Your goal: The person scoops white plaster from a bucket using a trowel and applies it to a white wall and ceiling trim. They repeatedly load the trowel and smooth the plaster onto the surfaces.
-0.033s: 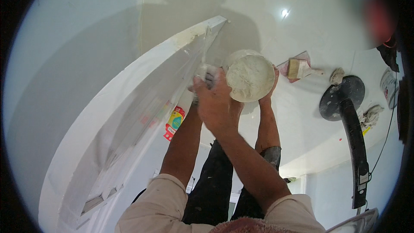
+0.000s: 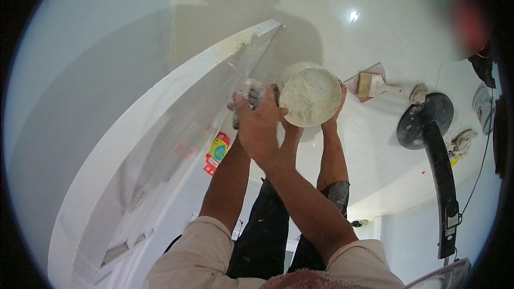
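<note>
Nearest us: our dark trousers (image 2: pixel 257 230) and bare lower legs (image 2: pixel 333 152), shins running up to the round white plastic tub (image 2: pixel 308 68). It's right of our hands, mouth facing up at us, so its axis points roughly our way; off-white paste (image 2: pixel 310 99) inside.

Right hand (image 2: pixel 259 123) is beside the tub's left rim, fingers by a pale blurred shape (image 2: pixel 251 88). Can't tell what that is, its long axis, or whether we're gripping it. Left hand is mostly blocked by the right; can't read its grip.

Red-yellow printed packet (image 2: pixel 217 152) near the left forearm (image 2: pixel 227 179). Long white panel (image 2: pixel 134 112) hems us in on the left, narrow end pointing up and right. Right: pale-bristled flat brush (image 2: pixel 369 84), handle rightward. Beyond: black disc-headed tool (image 2: pixel 425 123), white pail (image 2: pixel 483 109).
</note>
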The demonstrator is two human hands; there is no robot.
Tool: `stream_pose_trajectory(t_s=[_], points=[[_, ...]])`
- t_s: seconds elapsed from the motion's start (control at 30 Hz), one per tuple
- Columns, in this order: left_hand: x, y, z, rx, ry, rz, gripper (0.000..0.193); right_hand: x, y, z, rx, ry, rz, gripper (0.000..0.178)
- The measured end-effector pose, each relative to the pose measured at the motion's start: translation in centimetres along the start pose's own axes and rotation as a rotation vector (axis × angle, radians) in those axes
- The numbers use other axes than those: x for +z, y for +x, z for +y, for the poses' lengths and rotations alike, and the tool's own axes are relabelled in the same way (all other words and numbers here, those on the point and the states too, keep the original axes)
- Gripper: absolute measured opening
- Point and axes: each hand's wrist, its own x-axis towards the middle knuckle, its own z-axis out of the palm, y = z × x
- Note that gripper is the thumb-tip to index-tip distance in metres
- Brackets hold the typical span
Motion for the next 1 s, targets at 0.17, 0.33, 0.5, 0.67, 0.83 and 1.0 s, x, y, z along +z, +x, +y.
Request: stream_pose_trajectory(t_s=[0.17, 0.33, 0.5, 0.67, 0.83, 1.0], points=[[-0.9, 0.4, -1.7, -0.046, -0.339, -0.193, 0.095, 5.0, 0.7, 0.8, 0.035, 0.287, -0.017, 0.04], [-1.2, 0.1, -3.1, 0.002, -0.329, -0.152, 0.108, 3.7, 0.2, 2.1, -0.052, 0.037, -0.059, 0.039], [-1.1, 0.7, -4.0, -0.025, -0.262, -0.143, 0.115, 0.4, -2.6, 2.4, -0.062, -0.127, -0.186, 0.047], [-2.9, 1.0, -4.8, -0.063, -0.215, -0.098, 0.106, -5.8, -0.8, 2.9, -0.218, -0.359, 0.005, 0.049], [0.2, 0.8, 0.3, -0.085, -0.363, -0.167, 0.109, -10.9, 6.3, 0.2, -0.725, -0.551, -0.137, 0.038], [1.0, 1.3, 1.4, -0.075, -0.368, -0.176, 0.108, -10.6, 8.7, -1.5, -0.585, -0.615, -0.227, 0.041]])
